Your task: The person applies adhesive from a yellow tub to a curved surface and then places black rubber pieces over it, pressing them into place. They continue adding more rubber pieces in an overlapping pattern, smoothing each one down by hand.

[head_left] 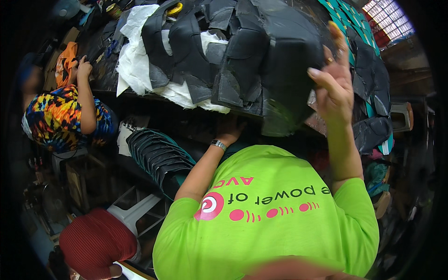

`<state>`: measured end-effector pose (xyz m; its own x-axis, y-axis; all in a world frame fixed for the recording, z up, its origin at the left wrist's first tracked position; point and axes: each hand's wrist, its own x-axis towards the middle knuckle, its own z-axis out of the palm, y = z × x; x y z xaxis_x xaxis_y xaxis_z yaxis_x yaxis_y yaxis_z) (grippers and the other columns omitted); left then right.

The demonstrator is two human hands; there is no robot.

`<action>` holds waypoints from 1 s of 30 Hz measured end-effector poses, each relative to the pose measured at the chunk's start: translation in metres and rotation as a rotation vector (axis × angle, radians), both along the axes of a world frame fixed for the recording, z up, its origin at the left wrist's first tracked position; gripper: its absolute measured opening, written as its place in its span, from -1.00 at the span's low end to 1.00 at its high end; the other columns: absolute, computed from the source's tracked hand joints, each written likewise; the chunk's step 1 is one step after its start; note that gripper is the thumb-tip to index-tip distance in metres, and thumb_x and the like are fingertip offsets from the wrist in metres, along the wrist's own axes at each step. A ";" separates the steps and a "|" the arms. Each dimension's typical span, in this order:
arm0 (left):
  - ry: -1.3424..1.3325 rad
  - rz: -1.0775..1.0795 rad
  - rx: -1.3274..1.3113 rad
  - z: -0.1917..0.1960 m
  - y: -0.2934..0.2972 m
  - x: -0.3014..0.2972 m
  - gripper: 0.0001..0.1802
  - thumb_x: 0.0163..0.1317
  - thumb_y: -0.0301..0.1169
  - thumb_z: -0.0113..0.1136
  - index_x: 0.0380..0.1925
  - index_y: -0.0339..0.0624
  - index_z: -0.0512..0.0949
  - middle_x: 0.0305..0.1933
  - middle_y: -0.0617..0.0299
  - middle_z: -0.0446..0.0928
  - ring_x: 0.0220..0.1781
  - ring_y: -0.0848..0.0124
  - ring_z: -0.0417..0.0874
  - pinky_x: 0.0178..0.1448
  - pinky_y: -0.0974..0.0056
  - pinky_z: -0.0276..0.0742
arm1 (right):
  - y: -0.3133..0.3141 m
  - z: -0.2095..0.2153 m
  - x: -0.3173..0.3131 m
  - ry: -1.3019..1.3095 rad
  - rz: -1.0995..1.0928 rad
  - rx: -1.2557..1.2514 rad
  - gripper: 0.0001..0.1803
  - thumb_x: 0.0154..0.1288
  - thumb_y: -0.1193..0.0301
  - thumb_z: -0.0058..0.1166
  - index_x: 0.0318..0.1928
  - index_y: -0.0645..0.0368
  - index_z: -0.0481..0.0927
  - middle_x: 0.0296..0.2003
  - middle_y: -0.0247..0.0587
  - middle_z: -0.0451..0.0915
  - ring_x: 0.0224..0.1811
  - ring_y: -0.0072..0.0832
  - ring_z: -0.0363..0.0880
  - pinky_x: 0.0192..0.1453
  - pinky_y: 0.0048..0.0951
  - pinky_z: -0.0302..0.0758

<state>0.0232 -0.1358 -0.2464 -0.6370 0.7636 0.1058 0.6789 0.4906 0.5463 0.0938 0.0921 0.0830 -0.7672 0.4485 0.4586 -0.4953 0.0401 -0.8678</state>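
On the right, my right hand [335, 86] is raised with its fingers stretched and spread, and nothing shows in its grasp. Its thumb is beside the blurred right edge of a large black sheet-like piece [291, 60]; whether they touch I cannot tell. That piece hangs over the table's near edge. My left hand [228, 130], below a wristwatch [218, 144], reaches into shadow at the table edge, and its fingers are mostly hidden. Several black shaped pieces [191, 49] with seams lie left of the large one, over torn white cloth [133, 51].
A stack of black curved pieces with green edges [161, 156] stands left of my left forearm. More black pieces [371, 77] and green strips [350, 18] lie at the right. A co-worker in a multicoloured shirt [60, 116] and a person in dark red [95, 242] are at left, near a white plastic chair [137, 210].
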 end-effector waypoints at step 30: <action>-0.205 0.077 -0.077 -0.015 -0.002 0.001 -0.17 0.35 0.19 0.10 0.40 -0.20 0.32 0.50 -0.16 0.28 0.52 -0.12 0.27 0.48 -0.07 0.26 | 0.090 -0.045 -0.364 0.282 -0.259 1.851 -0.14 0.25 0.60 -0.04 0.56 -0.20 0.14 0.05 -0.08 0.56 0.04 -0.16 0.54 0.16 -0.12 0.41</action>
